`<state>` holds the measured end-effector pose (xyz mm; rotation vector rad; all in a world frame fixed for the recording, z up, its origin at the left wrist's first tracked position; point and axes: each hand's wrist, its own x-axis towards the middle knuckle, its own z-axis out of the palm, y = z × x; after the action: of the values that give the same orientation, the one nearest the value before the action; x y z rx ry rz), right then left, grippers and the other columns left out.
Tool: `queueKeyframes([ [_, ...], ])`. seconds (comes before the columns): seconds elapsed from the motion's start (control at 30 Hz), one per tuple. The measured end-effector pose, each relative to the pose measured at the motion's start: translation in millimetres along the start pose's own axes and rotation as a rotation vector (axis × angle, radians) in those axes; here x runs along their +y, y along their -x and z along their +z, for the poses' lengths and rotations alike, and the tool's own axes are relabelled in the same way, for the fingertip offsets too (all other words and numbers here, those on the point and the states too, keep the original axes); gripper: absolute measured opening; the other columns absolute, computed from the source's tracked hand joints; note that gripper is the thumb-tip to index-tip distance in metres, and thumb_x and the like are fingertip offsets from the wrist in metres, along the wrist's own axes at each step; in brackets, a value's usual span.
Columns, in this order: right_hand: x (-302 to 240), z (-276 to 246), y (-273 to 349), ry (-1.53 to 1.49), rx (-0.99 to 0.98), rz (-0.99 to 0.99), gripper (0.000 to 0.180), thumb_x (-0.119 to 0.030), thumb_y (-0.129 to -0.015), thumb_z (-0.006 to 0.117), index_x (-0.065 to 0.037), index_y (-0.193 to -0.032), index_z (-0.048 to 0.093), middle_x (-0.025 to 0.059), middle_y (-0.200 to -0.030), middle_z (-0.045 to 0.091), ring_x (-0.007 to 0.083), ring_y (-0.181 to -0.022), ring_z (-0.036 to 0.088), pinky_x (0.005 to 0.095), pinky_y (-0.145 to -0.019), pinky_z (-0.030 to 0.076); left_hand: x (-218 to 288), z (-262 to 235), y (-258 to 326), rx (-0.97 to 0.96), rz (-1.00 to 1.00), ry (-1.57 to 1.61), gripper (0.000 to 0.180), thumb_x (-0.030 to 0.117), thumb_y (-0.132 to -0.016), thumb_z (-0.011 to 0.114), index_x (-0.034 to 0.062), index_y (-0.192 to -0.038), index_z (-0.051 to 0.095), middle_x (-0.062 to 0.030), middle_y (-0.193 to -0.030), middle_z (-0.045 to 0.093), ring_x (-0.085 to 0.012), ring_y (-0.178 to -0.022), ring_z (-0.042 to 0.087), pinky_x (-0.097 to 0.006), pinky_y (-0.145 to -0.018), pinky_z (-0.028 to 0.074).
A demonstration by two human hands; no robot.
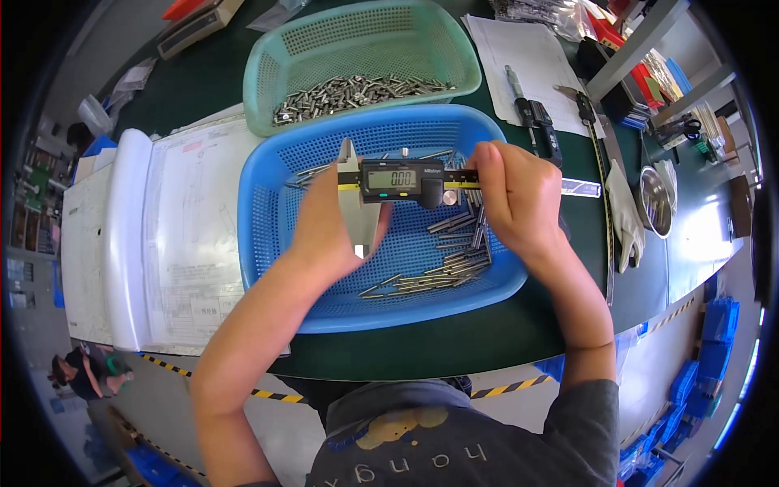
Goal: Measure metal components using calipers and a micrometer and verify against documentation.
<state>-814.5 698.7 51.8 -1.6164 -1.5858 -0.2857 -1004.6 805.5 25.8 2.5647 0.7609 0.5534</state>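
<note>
Over a blue mesh basket (276,268) I hold a digital caliper (402,178) level in both hands. My left hand (333,223) grips its steel jaws from below, the jaws pointing down and closed. My right hand (515,195) wraps around the beam to the right of the black display housing, with the beam's end sticking out past my fingers. Several thin metal pins (442,264) lie loose on the basket floor beneath my hands.
A green mesh basket (280,57) holding several more metal pins stands behind the blue one. Large drawing sheets (187,235) lie at the left. Another caliper (531,114), paper, a white glove (625,211) and a steel bowl (656,199) sit to the right on the dark green table.
</note>
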Motion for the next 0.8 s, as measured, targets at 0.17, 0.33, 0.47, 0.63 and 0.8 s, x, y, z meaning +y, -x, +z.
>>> queueKeyframes([
  [0.17, 1, 3, 1, -0.051, 0.074, -0.013, 0.022, -0.010, -0.090, 0.055, -0.005, -0.069, 0.059, 0.0096, -0.060, 0.058, 0.0301, -0.048, 0.054, 0.0378, -0.044, 0.042, 22, 28, -1, -0.158, 0.214, 0.032, 0.019, 0.018, -0.078, 0.070, 0.0095, -0.094, 0.070, -0.0097, -0.093, 0.066, -0.0303, -0.087, 0.063, -0.044, -0.078, 0.047],
  [0.33, -1, 0, 1, 0.024, -0.002, 0.016, 0.022, -0.014, -0.090, 0.058, -0.006, -0.070, 0.059, 0.0093, -0.061, 0.058, 0.0295, -0.048, 0.054, 0.0375, -0.044, 0.041, 25, 42, -1, -0.044, 0.212, 0.045, 0.014, 0.017, -0.078, 0.070, 0.0104, -0.090, 0.069, -0.0094, -0.083, 0.066, -0.0295, -0.080, 0.064, -0.041, -0.071, 0.049],
  [0.47, 0, 3, 1, 0.001, 0.039, 0.002, 0.021, -0.016, -0.090, 0.059, -0.005, -0.072, 0.060, 0.0092, -0.060, 0.057, 0.0293, -0.048, 0.053, 0.0373, -0.043, 0.040, 17, 47, -2, -0.205, -0.034, 0.214, 0.012, 0.015, -0.078, 0.069, 0.0083, -0.087, 0.064, -0.0085, -0.082, 0.067, -0.0270, -0.079, 0.065, -0.040, -0.070, 0.050],
  [0.63, -1, 1, 0, -0.021, 0.022, 0.051, 0.019, -0.021, -0.086, 0.065, -0.005, -0.077, 0.063, 0.0101, -0.061, 0.058, 0.0276, -0.048, 0.055, 0.0357, -0.045, 0.041, 6, 33, -11, -0.050, 0.161, 0.064, 0.016, 0.017, -0.081, 0.066, 0.0058, -0.093, 0.063, -0.0110, -0.085, 0.066, -0.0250, -0.081, 0.065, -0.039, -0.072, 0.050],
  [0.8, -4, -6, -2, -0.073, -0.030, 0.002, 0.044, -0.041, -0.063, 0.083, -0.005, -0.081, 0.066, 0.0082, -0.069, 0.064, 0.0226, -0.055, 0.062, 0.0315, -0.050, 0.047, -9, -13, -21, 0.014, -0.248, 0.654, 0.012, 0.009, -0.083, 0.064, 0.0043, -0.094, 0.065, -0.0053, -0.082, 0.065, -0.0172, -0.074, 0.061, -0.031, -0.069, 0.049],
])
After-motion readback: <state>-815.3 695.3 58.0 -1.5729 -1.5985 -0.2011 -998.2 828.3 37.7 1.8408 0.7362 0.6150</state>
